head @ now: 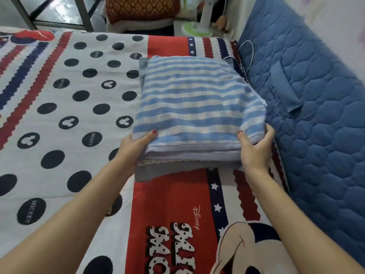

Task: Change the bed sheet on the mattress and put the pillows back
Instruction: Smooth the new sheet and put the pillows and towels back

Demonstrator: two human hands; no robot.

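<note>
We see the pillow (199,99) lying on the bed sheet (69,107), toward the right side of the bed. The left hand (136,145) holds its near left corner, the right hand (254,149) its near right corner. Right of the pillow stands a quilted mattress (316,115). Behind the bed is a fan (201,22).

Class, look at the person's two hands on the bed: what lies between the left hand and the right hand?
In the head view, the blue-and-white striped pillow lies between them: the left hand grips its near left corner and the right hand its near right corner, over the Mickey bed sheet.
</note>
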